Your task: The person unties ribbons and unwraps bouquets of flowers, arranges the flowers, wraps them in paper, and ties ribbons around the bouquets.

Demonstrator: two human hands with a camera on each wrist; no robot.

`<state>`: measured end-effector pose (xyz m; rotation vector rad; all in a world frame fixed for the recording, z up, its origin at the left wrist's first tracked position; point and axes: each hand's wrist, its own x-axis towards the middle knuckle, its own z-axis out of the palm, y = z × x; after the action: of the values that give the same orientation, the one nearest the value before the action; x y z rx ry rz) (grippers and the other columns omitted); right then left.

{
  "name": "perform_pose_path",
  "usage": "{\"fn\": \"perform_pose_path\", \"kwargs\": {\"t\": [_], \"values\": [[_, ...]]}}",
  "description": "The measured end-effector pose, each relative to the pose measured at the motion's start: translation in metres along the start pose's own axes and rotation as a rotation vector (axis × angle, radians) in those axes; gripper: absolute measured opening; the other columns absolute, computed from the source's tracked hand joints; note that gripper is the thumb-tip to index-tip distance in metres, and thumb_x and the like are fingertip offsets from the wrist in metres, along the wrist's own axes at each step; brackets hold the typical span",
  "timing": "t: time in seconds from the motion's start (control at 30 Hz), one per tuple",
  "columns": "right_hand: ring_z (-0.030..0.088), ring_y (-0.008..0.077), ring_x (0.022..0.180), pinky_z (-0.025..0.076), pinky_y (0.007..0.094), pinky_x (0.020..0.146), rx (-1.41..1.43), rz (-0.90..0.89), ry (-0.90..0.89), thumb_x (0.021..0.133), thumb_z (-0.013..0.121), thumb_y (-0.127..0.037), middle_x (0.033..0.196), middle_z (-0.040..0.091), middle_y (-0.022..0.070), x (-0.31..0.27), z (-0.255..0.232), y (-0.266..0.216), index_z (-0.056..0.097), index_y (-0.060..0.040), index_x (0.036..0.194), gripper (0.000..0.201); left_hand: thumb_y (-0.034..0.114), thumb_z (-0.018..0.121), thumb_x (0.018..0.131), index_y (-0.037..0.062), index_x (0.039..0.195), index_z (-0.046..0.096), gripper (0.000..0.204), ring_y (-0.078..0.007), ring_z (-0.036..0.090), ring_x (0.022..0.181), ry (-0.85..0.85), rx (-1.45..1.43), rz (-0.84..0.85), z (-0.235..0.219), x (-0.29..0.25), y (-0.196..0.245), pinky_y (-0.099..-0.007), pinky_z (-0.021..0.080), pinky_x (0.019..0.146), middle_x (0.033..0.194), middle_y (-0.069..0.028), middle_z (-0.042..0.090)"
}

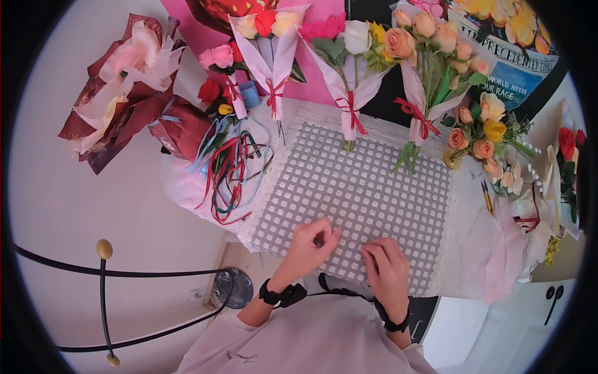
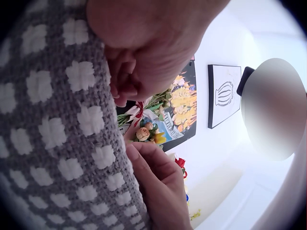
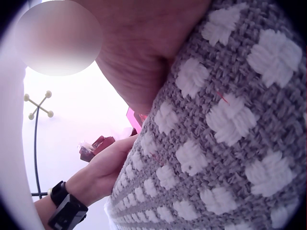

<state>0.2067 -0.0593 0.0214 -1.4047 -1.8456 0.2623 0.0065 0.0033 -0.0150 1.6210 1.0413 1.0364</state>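
Note:
My left hand [image 1: 309,247] rests on a grey woven mat [image 1: 349,206] with white square tufts, its fingers loosely curled and nothing seen between them. To its right lies my right hand [image 1: 389,274], also on the mat near the front edge, fingers relaxed and bent inward. A gap separates the two hands. From the left wrist, the right hand [image 2: 160,179] shows at the mat's edge. The right wrist view catches the left hand [image 3: 108,163] beyond the tufted weave. Beyond the hands, a wrapped white rose bouquet [image 1: 357,37] and a peach rose bouquet [image 1: 430,100] touch the mat's far side.
Tangled ribbons [image 1: 230,168] lie left of the mat, near a dark red wrapped bouquet [image 1: 124,81]. Scissors [image 1: 487,196] and pink wrapping [image 1: 495,249] are at the right. A small peach flower arrangement [image 1: 483,143] stands at the back right. A black metal rack [image 1: 103,305] stands left.

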Motion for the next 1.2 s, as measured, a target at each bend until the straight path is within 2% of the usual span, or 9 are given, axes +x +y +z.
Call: {"fn": "perform_pose_path", "kwargs": {"t": [0.13, 0.37, 0.5, 0.6, 0.67, 0.77, 0.87, 1.03, 1.2], "values": [[0.064, 0.0289, 0.081, 0.052, 0.0401, 0.065, -0.01, -0.003, 0.002, 0.085, 0.074, 0.003, 0.094, 0.065, 0.0096, -0.001, 0.002, 0.001, 0.068, 0.0009, 0.094, 0.011, 0.002, 0.063, 0.103, 0.0068, 0.084, 0.042, 0.029, -0.0064, 0.055, 0.056, 0.057, -0.171, -0.108, 0.001, 0.001, 0.002, -0.0236, 0.042, 0.05, 0.069, 0.0007, 0.055], [0.065, 0.0282, 0.08, 0.053, 0.0396, 0.065, -0.033, 0.007, 0.016, 0.085, 0.074, 0.002, 0.094, 0.066, 0.0087, -0.001, 0.002, 0.002, 0.068, 0.0005, 0.095, 0.011, 0.001, 0.055, 0.107, 0.0085, 0.087, 0.033, 0.031, -0.0081, 0.047, 0.052, 0.106, -0.374, -0.065, 0.001, -0.006, -0.005, -0.0256, 0.04, 0.047, 0.067, -0.0006, 0.049], [0.066, 0.0268, 0.081, 0.054, 0.0378, 0.064, -0.026, -0.01, 0.025, 0.086, 0.076, 0.0, 0.094, 0.065, 0.0079, -0.003, 0.003, 0.006, 0.068, -0.0006, 0.096, 0.012, -0.002, 0.058, 0.105, 0.0086, 0.081, 0.034, 0.036, -0.0068, 0.047, 0.051, 0.057, -0.229, 0.011, 0.0, -0.005, 0.001, -0.0246, 0.039, 0.046, 0.061, 0.0003, 0.047], [0.066, 0.0266, 0.082, 0.055, 0.0379, 0.064, -0.024, -0.018, 0.011, 0.085, 0.076, -0.001, 0.095, 0.065, 0.0079, -0.004, 0.002, 0.008, 0.068, -0.001, 0.097, 0.013, -0.005, 0.067, 0.099, 0.0079, 0.073, 0.034, 0.044, -0.006, 0.046, 0.049, 0.082, -0.023, 0.041, 0.003, -0.003, 0.006, -0.0242, 0.035, 0.045, 0.056, 0.0003, 0.046], [0.066, 0.0265, 0.082, 0.055, 0.0378, 0.065, -0.008, -0.034, -0.011, 0.085, 0.076, -0.001, 0.096, 0.066, 0.0076, -0.005, 0.002, 0.009, 0.068, -0.0011, 0.097, 0.014, -0.007, 0.074, 0.092, 0.0069, 0.064, 0.033, 0.051, -0.0057, 0.043, 0.047, 0.13, 0.19, 0.141, 0.004, -0.003, 0.005, -0.0252, 0.03, 0.045, 0.054, -0.0007, 0.047], [0.066, 0.0261, 0.082, 0.055, 0.0377, 0.065, 0.011, -0.065, -0.04, 0.084, 0.076, -0.002, 0.097, 0.066, 0.0073, -0.005, 0.001, 0.011, 0.069, -0.0015, 0.097, 0.015, -0.007, 0.077, 0.089, 0.0061, 0.061, 0.032, 0.055, -0.0072, 0.039, 0.046, 0.153, 0.202, 0.141, 0.006, -0.004, 0.007, -0.0264, 0.027, 0.046, 0.052, -0.0018, 0.044], [0.066, 0.0255, 0.081, 0.055, 0.0377, 0.066, 0.033, -0.094, -0.096, 0.083, 0.076, -0.002, 0.097, 0.066, 0.0072, -0.005, -0.002, 0.012, 0.069, -0.0022, 0.097, 0.016, -0.004, 0.079, 0.089, 0.0061, 0.059, 0.032, 0.057, -0.0111, 0.032, 0.045, 0.234, 0.189, 0.149, 0.009, -0.004, 0.009, -0.0292, 0.024, 0.044, 0.051, -0.0018, 0.036], [0.067, 0.0252, 0.08, 0.055, 0.0373, 0.067, 0.124, -0.125, -0.156, 0.082, 0.076, -0.001, 0.097, 0.066, 0.0072, -0.006, -0.003, 0.016, 0.068, -0.0027, 0.099, 0.02, -0.005, 0.077, 0.09, 0.006, 0.059, 0.03, 0.057, -0.0125, 0.031, 0.044, 0.319, 0.164, 0.1, 0.01, -0.006, 0.016, -0.0306, 0.022, 0.045, 0.051, -0.003, 0.032], [0.066, 0.0254, 0.072, 0.053, 0.0363, 0.06, 0.191, -0.183, -0.155, 0.08, 0.08, 0.0, 0.092, 0.067, 0.0072, -0.008, 0.003, 0.021, 0.072, -0.0023, 0.096, 0.018, 0.005, 0.067, 0.1, 0.0008, 0.06, 0.038, 0.049, -0.0169, 0.03, 0.044, 0.351, 0.209, 0.068, 0.006, -0.013, 0.002, -0.0357, 0.022, 0.047, 0.053, -0.0044, 0.032]]}}
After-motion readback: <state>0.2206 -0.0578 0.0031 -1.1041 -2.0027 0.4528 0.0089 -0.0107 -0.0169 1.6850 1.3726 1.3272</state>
